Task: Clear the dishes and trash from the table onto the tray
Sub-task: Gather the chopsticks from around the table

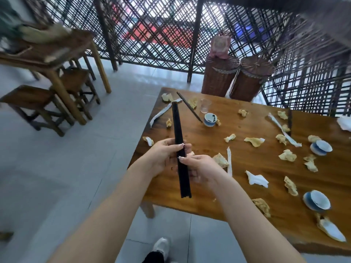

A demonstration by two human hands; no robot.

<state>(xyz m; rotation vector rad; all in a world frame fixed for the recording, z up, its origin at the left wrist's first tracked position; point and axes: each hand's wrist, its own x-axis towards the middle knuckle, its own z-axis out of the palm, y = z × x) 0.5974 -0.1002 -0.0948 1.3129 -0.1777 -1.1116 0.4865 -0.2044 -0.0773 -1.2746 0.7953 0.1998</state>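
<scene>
In the upper left of the frame a second wooden table (57, 48) stands with stools (28, 97) beside it on the pale tiled floor (76, 168). Further right, a long white paper wrapper (163, 112) lies at the left edge of the wooden surface (247, 186). At centre, the left grip (163, 154), a bare hand, curls its fingers round a bundle of black chopsticks (178, 130). The bundle is held off the surface over its left edge, one end pointing toward the top of the frame and the other toward the bottom. Just right of and below it, the right grip (203, 168) closes thumb and fingers on the same bundle. Beyond the hands, a loose pair of dark chopsticks (190, 108) lies slanted on the surface near a clear glass cup (205, 105) and a small blue-and-white cup (210, 119) with dark liquid in it. Crumpled yellowish scraps (254, 139) and a torn white napkin (256, 179) are scattered across the middle. At the right, two blue-and-white bowls (321, 147) (316, 200) sit well apart. Behind the surface stand two wicker baskets (218, 78) against a lattice screen (152, 25).
</scene>
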